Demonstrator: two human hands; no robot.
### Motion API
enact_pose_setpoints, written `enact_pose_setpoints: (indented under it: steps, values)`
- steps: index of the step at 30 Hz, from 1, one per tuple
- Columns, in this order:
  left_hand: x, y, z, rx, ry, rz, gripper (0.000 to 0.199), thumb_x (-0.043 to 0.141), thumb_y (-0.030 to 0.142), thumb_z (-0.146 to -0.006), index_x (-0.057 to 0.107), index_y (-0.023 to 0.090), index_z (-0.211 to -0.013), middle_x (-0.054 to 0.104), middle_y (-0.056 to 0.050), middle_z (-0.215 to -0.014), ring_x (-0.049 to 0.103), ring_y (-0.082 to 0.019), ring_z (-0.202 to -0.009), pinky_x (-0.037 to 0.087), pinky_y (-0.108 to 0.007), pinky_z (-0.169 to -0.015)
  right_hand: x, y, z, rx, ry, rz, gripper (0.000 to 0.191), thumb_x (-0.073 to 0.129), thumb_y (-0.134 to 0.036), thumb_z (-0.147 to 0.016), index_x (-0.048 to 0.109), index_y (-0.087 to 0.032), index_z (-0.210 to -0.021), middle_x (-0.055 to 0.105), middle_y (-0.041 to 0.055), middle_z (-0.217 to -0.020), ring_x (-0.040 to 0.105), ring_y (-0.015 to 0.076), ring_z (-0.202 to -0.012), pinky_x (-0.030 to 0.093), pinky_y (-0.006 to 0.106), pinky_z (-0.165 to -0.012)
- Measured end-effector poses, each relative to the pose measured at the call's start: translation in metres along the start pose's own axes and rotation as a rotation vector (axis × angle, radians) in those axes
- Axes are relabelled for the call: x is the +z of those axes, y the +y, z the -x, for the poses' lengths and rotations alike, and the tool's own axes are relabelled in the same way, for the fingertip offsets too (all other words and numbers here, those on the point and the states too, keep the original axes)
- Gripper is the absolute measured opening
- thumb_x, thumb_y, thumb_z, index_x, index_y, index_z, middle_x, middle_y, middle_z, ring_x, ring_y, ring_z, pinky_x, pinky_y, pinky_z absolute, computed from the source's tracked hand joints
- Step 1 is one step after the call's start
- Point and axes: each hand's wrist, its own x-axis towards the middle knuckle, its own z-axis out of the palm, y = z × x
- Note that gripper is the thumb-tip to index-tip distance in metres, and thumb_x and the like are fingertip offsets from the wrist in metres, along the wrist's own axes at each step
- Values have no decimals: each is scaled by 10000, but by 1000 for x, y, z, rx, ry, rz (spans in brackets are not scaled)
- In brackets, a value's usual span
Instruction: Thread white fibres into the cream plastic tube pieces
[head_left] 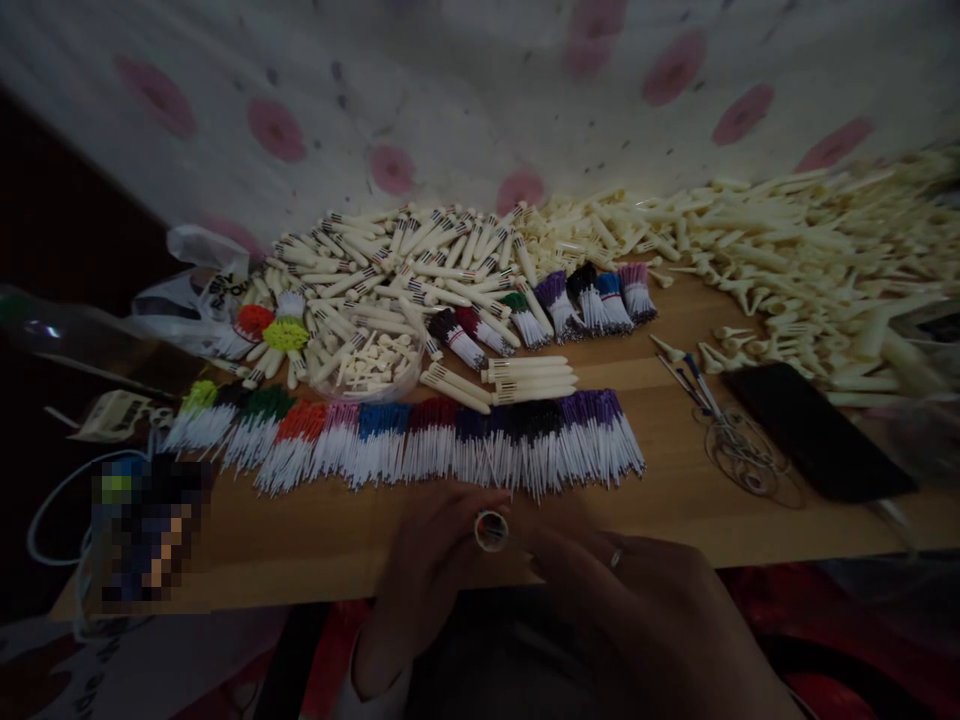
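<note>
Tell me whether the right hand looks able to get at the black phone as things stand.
Likely yes: between the right hand and the black phone I see only tabletop and a low coiled cord, easily passed over. Whether that hand is free is unclear.

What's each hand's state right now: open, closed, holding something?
Left hand: holding a pen barrel, open end toward the camera.
Right hand: beside the barrel; its grip cannot be told.
</note>
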Motion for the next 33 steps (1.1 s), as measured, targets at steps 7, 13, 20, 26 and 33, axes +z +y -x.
enact_pose_setpoints:
  steps: [7,13,20,26,33]
  values:
    - [3,2,0,-48,36,0,293,506,347,-1039,715,306,-1241,754,-65,-1087,709,-213,-1002,575,-307,-859,-2,-2,3,28,50,-3,352,494,-63,-844,719,-215,-1069,757,21,-680,638,141,-438,413,215,-396]
    - [4,5,-6,-16,101,-23,248,569,316,-1013,739,304,-1193,751,-49,-1017,714,-195,-936,583,-280,-791,-2,-1,0,3,91,74,337,411,-74,-911,721,-169,-1006,663,-3,-533,573,128,-347,359,223,-346]
    - [4,5,-5,-18,44,-5,266,549,329,-1028,718,314,-1232,752,-36,-1071,706,-179,-980,561,-264,-847,-2,2,3,4,55,85,437,418,2,-790,733,-138,-1059,745,31,-634,630,141,-406,416,209,-375]
    - [3,2,-1,-59,-65,15,309,490,369,-1050,691,338,-1284,749,-36,-1129,700,-178,-1050,543,-259,-907,-1,4,5,21,10,94,522,449,-10,-774,703,-172,-1200,794,37,-752,715,172,-518,499,227,-450]
    - [4,4,-4,-86,-24,15,296,490,396,-1050,716,322,-1226,759,-16,-1087,709,-156,-989,538,-226,-865,-1,2,2,5,69,109,480,411,-25,-838,713,-162,-1186,801,39,-748,710,180,-480,460,248,-375]
